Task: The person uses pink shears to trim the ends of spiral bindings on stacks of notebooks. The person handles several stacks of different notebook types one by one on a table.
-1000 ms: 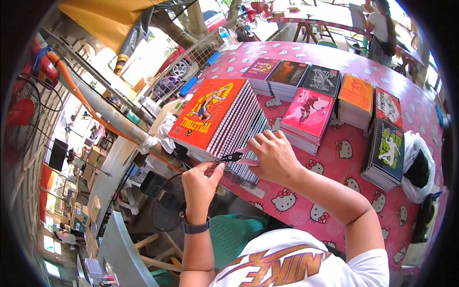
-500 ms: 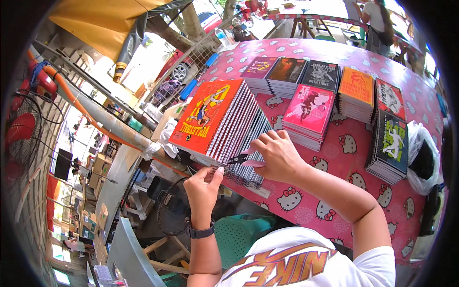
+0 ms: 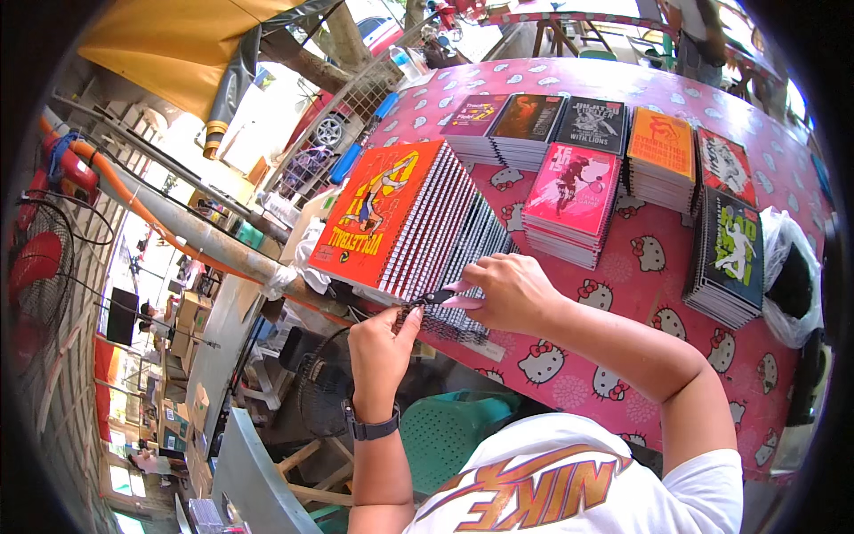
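A tall stack of wire-bound notebooks [image 3: 378, 214] with an orange top cover stands at the table's near left edge. Its black and white wire coils [image 3: 445, 236] face me. My right hand [image 3: 511, 289] is closed round the pink handles of a pair of pliers [image 3: 460, 303]. The black jaws point left, at the lower end of the coils near my left fingertips. My left hand [image 3: 381, 351], with a dark watch on the wrist, pinches at that same spot by the stack's near corner. Whatever lies between its thumb and finger is too small to make out.
Smaller notebook stacks stand across the pink patterned table [image 3: 534, 396], among them a pink-covered stack [image 3: 571, 191] and an orange-covered stack [image 3: 661, 147]. A clear plastic bag [image 3: 794, 303] lies at the right edge. Below are a green stool [image 3: 454, 436] and a fan [image 3: 325, 383].
The pliers' handles have come closer together, and the jaws sit nearer to my left fingertips. My left hand stays at the same corner. The whole view has shifted slightly.
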Motion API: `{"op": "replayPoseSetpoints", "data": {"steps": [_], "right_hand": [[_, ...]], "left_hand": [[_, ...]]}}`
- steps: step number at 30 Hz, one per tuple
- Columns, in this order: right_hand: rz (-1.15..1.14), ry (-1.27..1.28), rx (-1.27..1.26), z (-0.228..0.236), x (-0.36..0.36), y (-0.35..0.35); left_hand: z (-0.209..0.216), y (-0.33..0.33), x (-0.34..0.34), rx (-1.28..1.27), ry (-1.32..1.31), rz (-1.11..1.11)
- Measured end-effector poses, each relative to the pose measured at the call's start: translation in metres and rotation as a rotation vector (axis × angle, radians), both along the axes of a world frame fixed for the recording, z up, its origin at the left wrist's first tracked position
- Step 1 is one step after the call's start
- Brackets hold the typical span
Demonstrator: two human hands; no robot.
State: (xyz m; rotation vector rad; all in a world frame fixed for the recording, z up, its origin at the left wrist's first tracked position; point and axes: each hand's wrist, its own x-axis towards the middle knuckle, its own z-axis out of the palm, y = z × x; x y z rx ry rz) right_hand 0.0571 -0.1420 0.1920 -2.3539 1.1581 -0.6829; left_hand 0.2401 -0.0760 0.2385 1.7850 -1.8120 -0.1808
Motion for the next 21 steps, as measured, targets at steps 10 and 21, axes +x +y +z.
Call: {"op": "replayPoseSetpoints", "data": {"steps": [10,21], "right_hand": [[-0.091,-0.02,-0.377,-0.011,0.002,0.004],[-0.138,-0.103,-0.38,-0.026,-0.002,0.0]], "left_hand": [[0.008,-0.003,0.001,0.085,-0.17,-0.014],[0.009,-0.009,0.001,0.156,-0.265,0.012]]}}
